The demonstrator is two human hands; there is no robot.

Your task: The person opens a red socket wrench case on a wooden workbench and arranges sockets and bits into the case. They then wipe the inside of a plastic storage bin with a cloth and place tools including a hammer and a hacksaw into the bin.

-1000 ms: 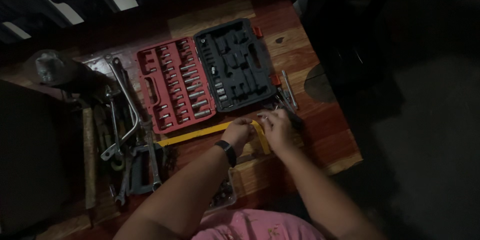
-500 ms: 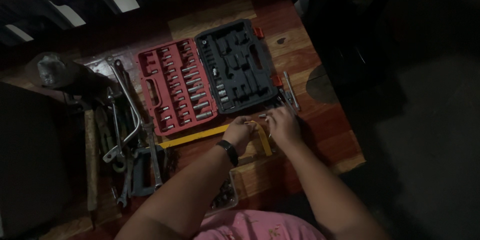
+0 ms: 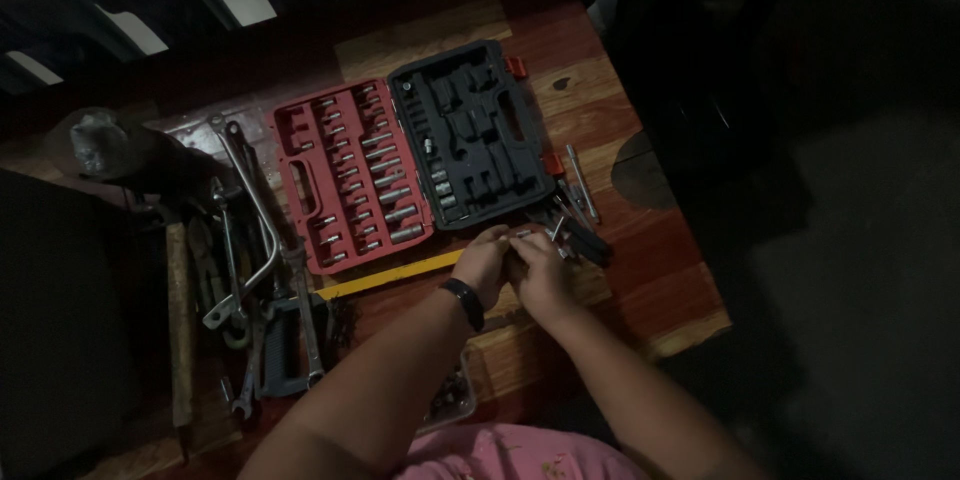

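My two hands meet just in front of an open socket set. My left hand, with a dark band on its wrist, curls over the right end of a yellow saw frame that lies flat along the wooden table. My right hand rests against the left one and covers the frame's bend. What its fingers hold is hidden. Small metal bits show at the fingertips. The set has a red tray with rows of sockets and a black moulded half.
Dark-handled tools and a thin metal bar lie right of the case. Wrenches, a wooden-handled hammer and a grey clamp crowd the left. A clear box of small parts sits at the near edge. The light is very dim.
My hands have drawn closer together and shifted slightly toward the case. The yellow frame's bent end, seen between them before, is now covered.
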